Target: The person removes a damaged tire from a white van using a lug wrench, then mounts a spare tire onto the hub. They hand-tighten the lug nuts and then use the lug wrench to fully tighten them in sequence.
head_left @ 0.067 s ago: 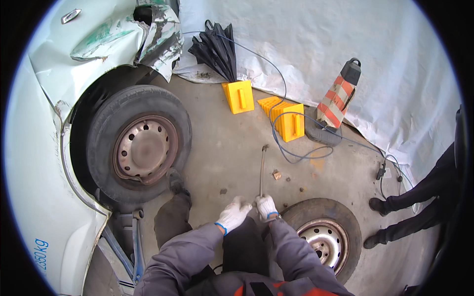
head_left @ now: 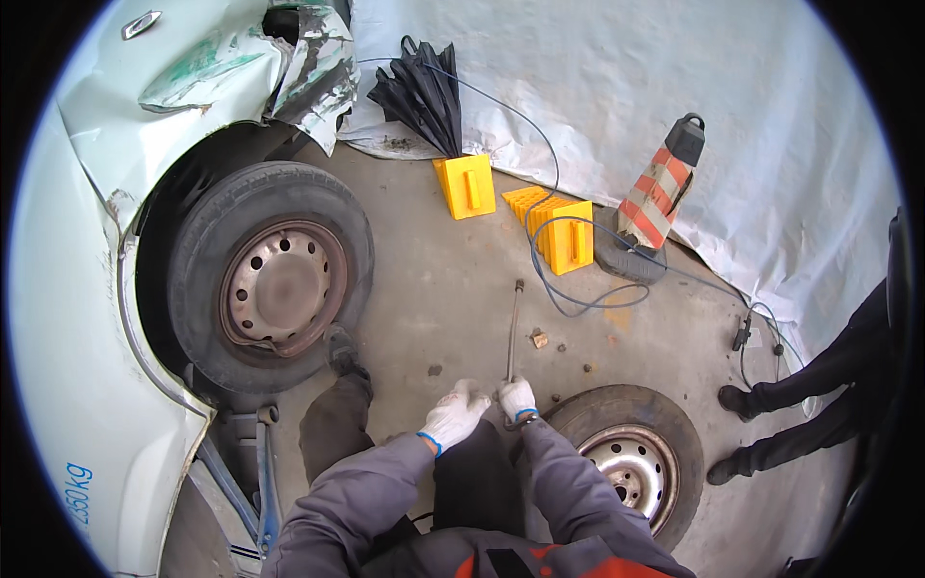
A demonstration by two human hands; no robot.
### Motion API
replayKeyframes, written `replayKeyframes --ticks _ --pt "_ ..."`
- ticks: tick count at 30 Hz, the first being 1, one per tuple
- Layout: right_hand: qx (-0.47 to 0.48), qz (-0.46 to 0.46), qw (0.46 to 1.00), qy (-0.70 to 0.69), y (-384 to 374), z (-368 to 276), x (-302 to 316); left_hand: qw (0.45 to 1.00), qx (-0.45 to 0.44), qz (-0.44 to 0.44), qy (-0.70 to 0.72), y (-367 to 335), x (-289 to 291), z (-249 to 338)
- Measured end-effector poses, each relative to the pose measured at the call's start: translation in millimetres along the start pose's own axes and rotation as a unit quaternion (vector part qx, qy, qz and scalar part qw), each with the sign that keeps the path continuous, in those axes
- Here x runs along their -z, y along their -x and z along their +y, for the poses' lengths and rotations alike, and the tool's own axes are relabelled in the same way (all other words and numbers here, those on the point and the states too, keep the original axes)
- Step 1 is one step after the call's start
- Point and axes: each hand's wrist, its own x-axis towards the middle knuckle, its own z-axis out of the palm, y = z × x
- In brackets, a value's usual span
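Observation:
My right hand (head_left: 517,397), in a white glove with a blue cuff, is closed round the near end of a lug wrench (head_left: 513,332). The thin bar points away from me over the floor, with a socket-like knob at its far tip. Just left of it, my left hand (head_left: 457,415), gloved alike, has its fingers curled; what they hold, if anything, is hidden. Beside my right forearm a loose wheel (head_left: 641,453) lies flat. To the left, a wheel with a rusty rim (head_left: 286,287) stands in the arch of a pale, dented vehicle (head_left: 87,318).
A blue jack (head_left: 267,472) stands by the vehicle's sill. Farther off are two yellow wheel chocks (head_left: 469,189), a folded black umbrella (head_left: 421,96), a striped cone (head_left: 658,197) and a looped cable (head_left: 578,306). Small dark bits (head_left: 588,368) dot the floor. Another person's legs (head_left: 814,385) stand right.
The wrench's far tip has turned slightly, its knob now showing more clearly. My hands have hardly moved, with the grip unchanged.

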Motion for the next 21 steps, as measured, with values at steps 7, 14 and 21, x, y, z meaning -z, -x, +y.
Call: replayKeyframes --ticks 7,14,21 --pt "-0.056 0.139 0.983 0.108 7.9 21.9 -44.8 0.999 -0.033 -0.002 -0.037 13.0 1.8 -4.9" --pt "0.198 -0.022 0.77 0.606 -46.8 60.0 -56.7 0.997 -0.063 0.033 -0.034 24.4 3.5 -13.5" --pt "0.148 -0.109 0.729 0.659 -126.7 136.7 -63.1 0.998 -0.058 0.02 0.033 28.4 22.0 -8.3"
